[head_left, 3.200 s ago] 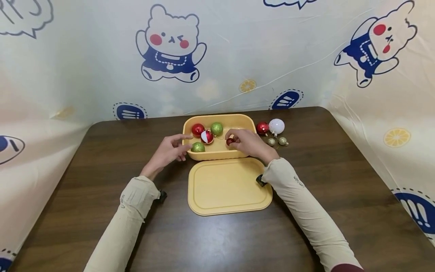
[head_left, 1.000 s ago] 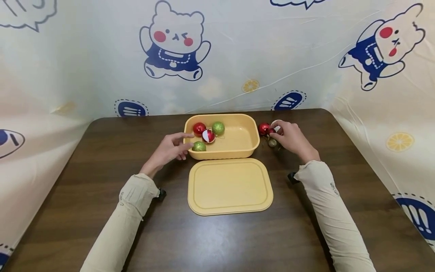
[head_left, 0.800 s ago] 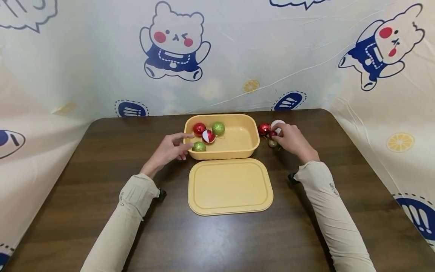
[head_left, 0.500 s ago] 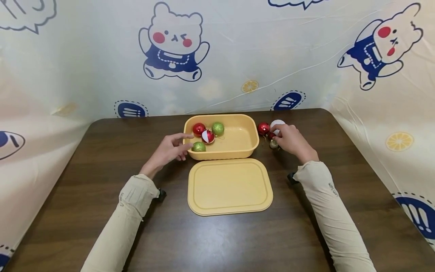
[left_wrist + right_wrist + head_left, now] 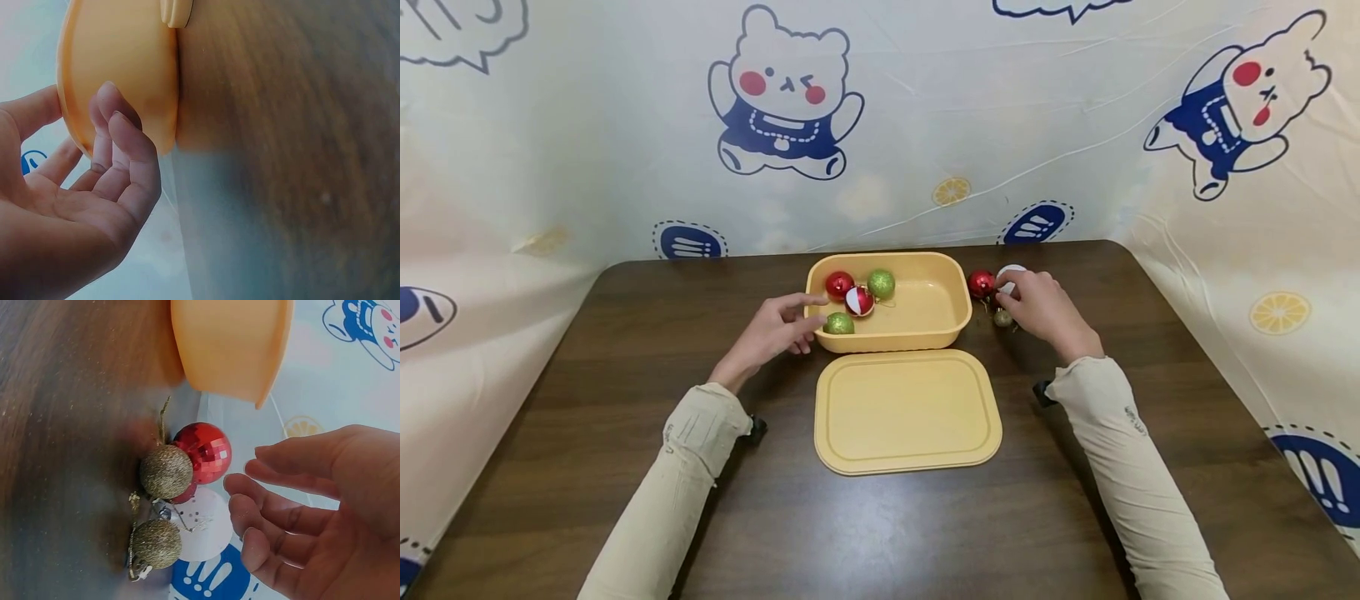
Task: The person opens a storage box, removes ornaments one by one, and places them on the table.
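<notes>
box (image 5: pixel 917 342) between hands (image 5: pixel 773 327), red bauble (image 5: pixel 980 283) beside the right (image 5: pixel 1039 307)

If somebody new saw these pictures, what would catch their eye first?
Probably the yellow box at the far side of the table, with two green balls, a red ball and a red-and-white ball toward its left end. Next, the right hand hovering by another red ball, a white ball and two gold balls just right of the box. Behind, a big winking cartoon bear on the backdrop.
</notes>
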### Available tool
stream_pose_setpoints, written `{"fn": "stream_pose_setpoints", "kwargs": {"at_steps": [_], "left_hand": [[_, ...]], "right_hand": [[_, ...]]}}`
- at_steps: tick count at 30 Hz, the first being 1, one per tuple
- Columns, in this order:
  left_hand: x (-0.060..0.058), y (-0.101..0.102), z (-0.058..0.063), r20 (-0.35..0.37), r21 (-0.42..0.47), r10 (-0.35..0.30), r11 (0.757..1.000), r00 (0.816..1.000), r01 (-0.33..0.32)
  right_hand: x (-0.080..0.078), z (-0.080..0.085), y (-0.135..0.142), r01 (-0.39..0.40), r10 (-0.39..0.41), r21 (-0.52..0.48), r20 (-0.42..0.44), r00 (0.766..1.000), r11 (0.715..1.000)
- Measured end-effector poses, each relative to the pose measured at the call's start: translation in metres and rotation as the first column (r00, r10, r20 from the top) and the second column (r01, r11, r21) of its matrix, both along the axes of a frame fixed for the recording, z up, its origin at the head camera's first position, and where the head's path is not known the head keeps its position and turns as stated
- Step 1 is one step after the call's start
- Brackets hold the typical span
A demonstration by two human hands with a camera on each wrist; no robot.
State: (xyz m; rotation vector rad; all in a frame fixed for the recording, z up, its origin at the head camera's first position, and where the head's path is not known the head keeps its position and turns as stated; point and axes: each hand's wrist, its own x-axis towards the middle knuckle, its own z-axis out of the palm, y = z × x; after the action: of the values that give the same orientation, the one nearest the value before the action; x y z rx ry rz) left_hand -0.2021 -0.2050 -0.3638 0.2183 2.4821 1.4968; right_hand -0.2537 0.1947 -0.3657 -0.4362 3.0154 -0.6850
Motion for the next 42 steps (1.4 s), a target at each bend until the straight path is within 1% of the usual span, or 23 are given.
{"fn": "stream_pose_setpoints", "kwargs": {"at_steps": [1,5,6,8,12,14,18,20,24,27,31,33,36,39,42], "left_hand": [[-0.003,-0.001,-0.005,-0.004,0.002,0.001,1.0,1.0,-0.001],[-0.003,0.0,-0.005,-0.005,0.0,-0.004,1.0,1.0,0.004],[-0.004,-0.001,-0.008,-0.005,0.002,-0.004,1.0,1.0,0.004],[-0.004,-0.001,-0.007,-0.002,0.003,-0.002,1.0,1.0,0.002],[-0.014,-0.008,-0.025,-0.02,0.018,-0.001,1.0,1.0,0.001],[-0.015,-0.009,-0.027,-0.027,0.019,0.0,1.0,1.0,0.0],[-0.013,-0.009,-0.025,-0.015,0.02,0.003,1.0,1.0,-0.002],[-0.01,-0.008,-0.02,-0.002,0.024,0.005,1.0,1.0,-0.005],[-0.004,-0.003,-0.008,0.016,0.024,0.006,1.0,1.0,-0.006],[-0.002,-0.002,-0.005,0.013,0.018,0.004,1.0,1.0,-0.005],[-0.008,-0.006,-0.015,0.003,0.02,0.008,1.0,1.0,-0.008],[-0.011,-0.008,-0.021,-0.009,0.023,0.01,1.0,1.0,-0.01],[-0.014,-0.011,-0.027,-0.028,0.027,0.008,1.0,1.0,-0.008],[-0.015,-0.011,-0.029,-0.032,0.041,0.004,0.999,0.999,-0.003],[-0.015,-0.011,-0.027,-0.019,0.052,0.002,0.999,1.0,-0.001]], "right_hand": [[0.001,0.0,0.0,0.006,-0.006,0.001,-0.009,1.0,1.0],[0.006,0.005,-0.003,0.014,-0.014,0.007,-0.021,1.0,1.0],[0.007,0.006,-0.005,0.016,-0.016,0.007,-0.024,1.0,1.0],[0.009,0.01,-0.011,0.008,-0.007,0.01,-0.043,0.999,1.0],[0.014,0.016,-0.026,-0.046,0.049,0.025,-0.122,0.991,0.999],[0.016,0.017,-0.035,-0.085,0.09,0.036,-0.167,0.982,0.996],[0.019,0.015,-0.052,-0.151,0.157,0.046,-0.209,0.965,0.987],[0.021,0.014,-0.06,-0.176,0.183,0.054,-0.22,0.958,0.983],[0.022,0.012,-0.075,-0.209,0.223,0.084,-0.251,0.942,0.974],[0.022,0.011,-0.085,-0.244,0.248,0.049,-0.23,0.941,0.969],[0.021,0.008,-0.1,-0.304,0.294,-0.052,-0.145,0.945,0.951],[0.019,0.005,-0.108,-0.338,0.329,-0.074,-0.119,0.937,0.938],[0.015,-0.001,-0.121,-0.381,0.374,-0.093,-0.082,0.924,0.92],[0.012,-0.005,-0.135,-0.401,0.401,-0.119,-0.02,0.916,0.908],[0.01,-0.007,-0.148,-0.407,0.418,-0.161,0.035,0.908,0.899]]}}
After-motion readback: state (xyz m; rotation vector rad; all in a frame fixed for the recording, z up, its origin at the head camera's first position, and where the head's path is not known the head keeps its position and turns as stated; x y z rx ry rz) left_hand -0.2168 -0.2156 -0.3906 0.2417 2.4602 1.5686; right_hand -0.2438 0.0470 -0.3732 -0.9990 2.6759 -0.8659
